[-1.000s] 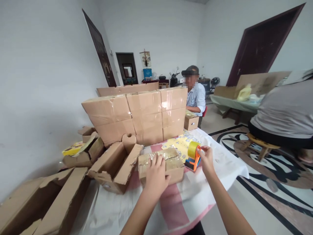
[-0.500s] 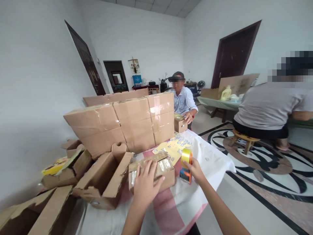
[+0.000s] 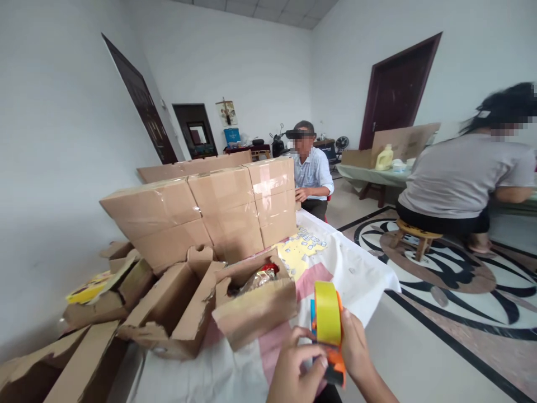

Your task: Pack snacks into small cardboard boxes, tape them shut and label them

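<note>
Hands (image 3: 296,366) at tape dispenser (image 3: 328,316), stacked cartons (image 3: 229,204) beyond.

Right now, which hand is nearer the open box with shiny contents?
Left. The left hand is off the near right corner of the box; the right hand is farther right, holding the tape dispenser.

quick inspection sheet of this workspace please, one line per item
Surface: white-and-pink cloth, wrinkled
Job's things: tape dispenser with yellow roll; open box with a shiny thing inside
Clutter: stacked boxes behind, open carton beside the open box, yellow pack
Hands: right hand holds the dispenser; left hand touches its lower end, grip unclear
Cables: nothing seen
Surroundings: seated person in blue shirt, seated person in grey shirt, dark door
</note>
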The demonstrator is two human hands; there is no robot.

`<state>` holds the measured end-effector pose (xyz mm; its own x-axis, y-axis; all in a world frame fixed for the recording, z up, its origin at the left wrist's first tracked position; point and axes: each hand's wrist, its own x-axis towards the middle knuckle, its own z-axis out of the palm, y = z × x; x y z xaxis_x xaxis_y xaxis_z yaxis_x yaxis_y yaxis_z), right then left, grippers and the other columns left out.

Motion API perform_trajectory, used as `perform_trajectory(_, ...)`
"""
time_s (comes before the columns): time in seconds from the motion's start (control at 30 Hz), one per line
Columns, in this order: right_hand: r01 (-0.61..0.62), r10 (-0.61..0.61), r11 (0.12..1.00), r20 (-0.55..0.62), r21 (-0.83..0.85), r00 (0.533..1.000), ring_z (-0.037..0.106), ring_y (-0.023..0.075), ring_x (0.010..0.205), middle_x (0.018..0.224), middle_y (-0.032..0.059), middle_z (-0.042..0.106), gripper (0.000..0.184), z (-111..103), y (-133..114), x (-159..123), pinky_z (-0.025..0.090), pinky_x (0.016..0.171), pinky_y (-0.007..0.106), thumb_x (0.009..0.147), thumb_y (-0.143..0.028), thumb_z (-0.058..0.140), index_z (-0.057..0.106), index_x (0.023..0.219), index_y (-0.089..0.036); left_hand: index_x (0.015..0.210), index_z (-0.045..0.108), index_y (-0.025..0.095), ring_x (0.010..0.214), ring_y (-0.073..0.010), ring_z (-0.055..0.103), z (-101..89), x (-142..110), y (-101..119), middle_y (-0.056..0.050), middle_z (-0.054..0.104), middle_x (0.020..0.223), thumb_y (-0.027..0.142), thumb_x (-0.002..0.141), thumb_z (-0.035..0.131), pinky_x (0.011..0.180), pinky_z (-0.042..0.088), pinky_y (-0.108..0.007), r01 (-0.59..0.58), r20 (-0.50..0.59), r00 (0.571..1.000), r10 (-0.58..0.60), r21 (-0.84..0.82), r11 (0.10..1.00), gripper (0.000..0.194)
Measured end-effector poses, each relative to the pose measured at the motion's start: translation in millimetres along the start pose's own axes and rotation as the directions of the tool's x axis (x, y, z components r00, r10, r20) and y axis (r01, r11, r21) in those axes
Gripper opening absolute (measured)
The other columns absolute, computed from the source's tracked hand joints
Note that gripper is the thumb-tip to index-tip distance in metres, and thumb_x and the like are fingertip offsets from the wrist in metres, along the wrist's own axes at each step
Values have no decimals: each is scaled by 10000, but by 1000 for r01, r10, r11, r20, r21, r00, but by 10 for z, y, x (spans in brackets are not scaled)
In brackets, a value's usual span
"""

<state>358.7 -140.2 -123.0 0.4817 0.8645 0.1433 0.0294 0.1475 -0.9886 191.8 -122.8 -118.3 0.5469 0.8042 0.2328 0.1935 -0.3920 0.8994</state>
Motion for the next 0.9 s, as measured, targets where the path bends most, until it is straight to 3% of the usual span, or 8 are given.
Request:
perform_trajectory(0.13, 109, -119, 989, -103, -95, 988, 503, 199, 499, 547, 48, 581, 686, 103, -125, 78, 427, 476, 334, 927, -804, 399, 565, 591, -230, 894, 813, 240, 1105, -270, 642, -20, -35, 290, -116, 669, 1095, 399, 953, 576, 1002, 516, -392, 74, -124, 989, -84, -83, 994, 291)
perform_trajectory(0.3, 171, -179, 982, -101, -85, 979, 418, 156, 485, 499, 6, 486, 652, 103, -152, 133, 348, 456, 295, 949, -763, 406, 472, 567, -239, 822, 713, 186, 873, -230, 708, 35, -108, 494, -76, 745, 861, 389, 876, 651, 783, 528, -313, 268, -18, 958, -286, -292, 918, 219)
perform_trajectory(0.43, 123, -103, 987, -182, 99, 978, 477, 167, 512, 538, 6, 526, 598, 102, -285, 279, 408, 480, 302, 902, -749, 485, 498, 595, -236, 758, 613, 173, 614, -179, 694, 120, -281, 442, -42, 706, 700, 435, 798, 716, 559, 428, -245, 402, 85, 912, -402, -392, 828, 285)
perform_trajectory(0.5, 97, -34, 970, -272, 224, 962, 495, 168, 521, 557, -5, 536, 554, 110, -388, 339, 438, 493, 306, 862, -735, 538, 501, 620, -238, 750, 609, 166, 529, -148, 653, 134, -382, 371, -34, 691, 684, 470, 782, 720, 523, 402, -236, 412, 107, 909, -403, -381, 828, 325)
perform_trajectory(0.6, 104, -1, 953, -338, 285, 941, 506, 167, 531, 555, -22, 521, 507, 127, -547, 327, 457, 505, 303, 821, -707, 587, 492, 638, -244, 759, 640, 162, 456, -109, 557, 83, -496, 270, -37, 693, 699, 494, 777, 693, 460, 377, -229, 419, 104, 907, -407, -296, 859, 337)
perform_trajectory(0.7, 98, 16, 939, -326, 329, 945, 540, 173, 550, 567, -18, 547, 492, 160, -668, 179, 478, 518, 301, 795, -704, 606, 523, 655, -239, 761, 695, 161, 460, -111, 496, 1, -557, 246, -41, 699, 690, 439, 778, 676, 417, 335, -228, 406, 83, 914, -397, -193, 893, 280)
perform_trajectory(0.8, 76, 27, 931, -275, 358, 961, 551, 173, 541, 577, -11, 581, 507, 195, -733, -51, 492, 523, 300, 793, -726, 604, 572, 655, -239, 759, 734, 181, 596, -145, 585, -35, -583, 311, -40, 727, 725, 363, 791, 668, 559, 428, -244, 341, 17, 940, -341, -101, 935, 196)
perform_trajectory(0.9, 30, -12, 965, -71, 261, 997, 538, 187, 475, 509, 30, 591, 585, 122, -789, -310, 490, 492, 326, 836, -744, 565, 566, 520, -253, 716, 736, 222, 679, -172, 632, -129, -597, 374, -18, 727, 714, 312, 780, 685, 680, 451, -266, 272, -58, 961, -270, 27, 962, 122)
